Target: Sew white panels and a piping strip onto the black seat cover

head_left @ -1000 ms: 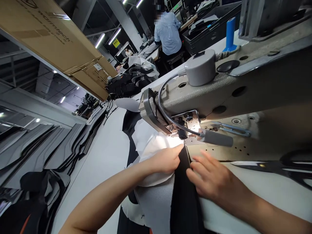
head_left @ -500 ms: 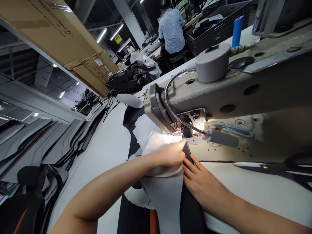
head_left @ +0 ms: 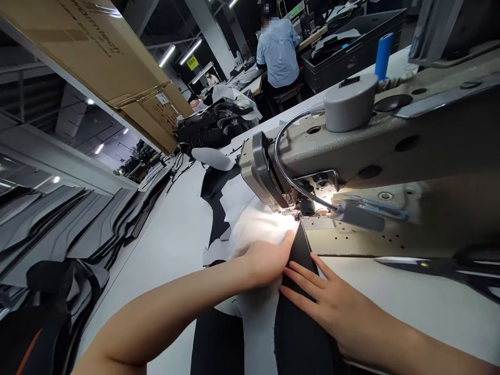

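Observation:
My left hand (head_left: pixel 266 259) presses down on white fabric (head_left: pixel 258 229) just in front of the needle area of a grey sewing machine (head_left: pixel 351 135), fingers curled onto the cloth. My right hand (head_left: pixel 320 299) lies flat with fingers stretched out on black fabric (head_left: pixel 300 250) that runs toward the needle beside the white piece. The two hands touch at the seam where black and white meet. A small lamp on a flexible neck (head_left: pixel 353 214) lights the cloth under the presser foot.
Large scissors (head_left: pixel 441 265) lie on the white table (head_left: pixel 175 245) at right. Stacks of grey and black cut pieces (head_left: pixel 78 234) fill the left. Cardboard boxes (head_left: pixel 101 57) sit on a shelf above. A person in a light blue shirt (head_left: pixel 279 49) sits at the back.
The fabric has fed toward the needle. My right hand slid left and down along the black piece, fingers flattening; my left hand stayed on the white cloth. The view shifted slightly right.

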`<state>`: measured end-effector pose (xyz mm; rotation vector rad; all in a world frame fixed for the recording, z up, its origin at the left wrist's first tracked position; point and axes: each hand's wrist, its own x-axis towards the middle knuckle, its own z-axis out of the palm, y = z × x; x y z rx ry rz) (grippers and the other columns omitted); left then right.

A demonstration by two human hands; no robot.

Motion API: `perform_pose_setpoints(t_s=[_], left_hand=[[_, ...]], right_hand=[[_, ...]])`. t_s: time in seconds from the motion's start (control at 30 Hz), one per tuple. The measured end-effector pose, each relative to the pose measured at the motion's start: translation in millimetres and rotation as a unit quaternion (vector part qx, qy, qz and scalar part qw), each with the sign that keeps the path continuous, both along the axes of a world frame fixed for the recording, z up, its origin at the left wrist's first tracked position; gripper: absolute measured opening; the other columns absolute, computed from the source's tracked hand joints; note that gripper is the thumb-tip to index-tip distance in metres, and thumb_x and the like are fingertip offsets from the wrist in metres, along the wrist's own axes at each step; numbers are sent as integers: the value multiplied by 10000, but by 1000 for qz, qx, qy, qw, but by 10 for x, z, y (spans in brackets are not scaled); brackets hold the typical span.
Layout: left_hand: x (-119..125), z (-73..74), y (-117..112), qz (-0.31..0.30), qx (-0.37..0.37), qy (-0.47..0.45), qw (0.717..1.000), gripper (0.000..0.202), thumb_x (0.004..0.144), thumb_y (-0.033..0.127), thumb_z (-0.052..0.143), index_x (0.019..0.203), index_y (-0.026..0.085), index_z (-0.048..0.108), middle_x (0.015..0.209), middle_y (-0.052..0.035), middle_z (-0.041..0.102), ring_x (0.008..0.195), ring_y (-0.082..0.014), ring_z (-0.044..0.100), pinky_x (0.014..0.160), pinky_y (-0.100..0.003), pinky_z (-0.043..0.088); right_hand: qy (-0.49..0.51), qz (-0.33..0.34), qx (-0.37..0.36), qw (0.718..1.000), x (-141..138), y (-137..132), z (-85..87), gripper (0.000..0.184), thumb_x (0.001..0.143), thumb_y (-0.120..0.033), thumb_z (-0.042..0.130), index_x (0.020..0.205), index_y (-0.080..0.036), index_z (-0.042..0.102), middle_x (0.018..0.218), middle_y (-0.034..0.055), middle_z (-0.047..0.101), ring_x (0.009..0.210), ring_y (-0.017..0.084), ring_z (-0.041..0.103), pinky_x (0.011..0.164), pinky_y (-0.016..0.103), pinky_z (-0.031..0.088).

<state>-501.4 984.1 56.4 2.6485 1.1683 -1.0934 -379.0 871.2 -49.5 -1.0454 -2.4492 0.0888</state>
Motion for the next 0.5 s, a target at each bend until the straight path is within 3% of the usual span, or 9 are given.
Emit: perform_pose_setpoints(t_s=[0.1,0.17,0.23,0.37,0.43,0.5], left_hand=[[-26,-10,17,-24,-31,8,999,670,893,302,338,1471,152,35,744,-100,664,644,-284,638,575,-371,485],[-71,-36,14,-30,-11,-31,999,625,911,369,272,1469,179,64,780,-93,669,674,-291,642,594,-385,490],[-108,-65,-7,-33,9,-46,998,668,877,338,324,1470,210,44,834,-87,677,705,-298,645,606,-391,494],[-102,-35,-9,-4,-11,-16,1000,870,748,203,450,1471,202,-34,897,-87,684,725,-298,648,608,-375,500],[-88,37,54,22,-53,-31,998,843,746,172,425,1476,224,6,1008,-95,672,806,-278,649,662,-366,508],[-88,124,150,25,-116,-96,988,761,749,140,371,1467,259,148,1212,-74,597,1001,-234,603,803,-339,497]], right_hand=[[29,-76,68,994,-179,16,-24,544,765,-196,459,1305,-136,479,1316,195,472,1288,308,332,1037,605,194],[39,-109,78,990,-240,2,-14,508,770,-211,475,1271,-140,509,1252,200,514,1238,303,389,1041,583,199],[36,-97,53,993,-229,-43,7,575,731,-255,535,1295,-155,484,1236,198,515,1215,307,407,1052,564,198],[32,14,-24,999,-223,-145,60,731,670,-358,613,1355,-228,395,1325,167,447,1258,311,361,1073,572,163],[63,16,-27,998,-363,-150,99,591,767,-358,543,1333,-246,417,1322,143,463,1257,298,375,1077,572,164],[103,-46,2,994,-573,-124,139,427,846,-289,461,1267,-224,485,1234,140,533,1213,298,428,1071,553,206]])
